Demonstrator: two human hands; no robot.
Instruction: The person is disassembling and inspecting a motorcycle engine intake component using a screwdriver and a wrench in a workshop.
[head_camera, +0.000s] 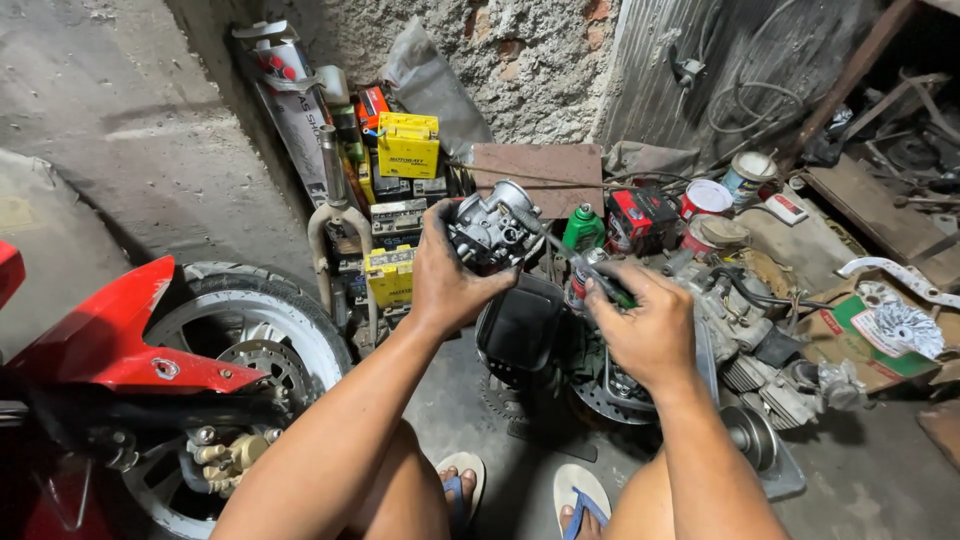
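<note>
Hands (450, 275) hold carburetor (492, 230) above cluttered engine parts (760, 350).

Rough plastered wall (540, 60) with exposed brick, grey concrete floor (120, 130), corrugated metal sheet (650, 70) right; dim light.

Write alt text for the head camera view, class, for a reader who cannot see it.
A person's left hand holds up a small metal carburettor while the right hand works a screwdriver into it. To the left stands a red motorbike's front wheel; yellow boxes, tins and engine parts clutter the concrete floor behind.
</note>
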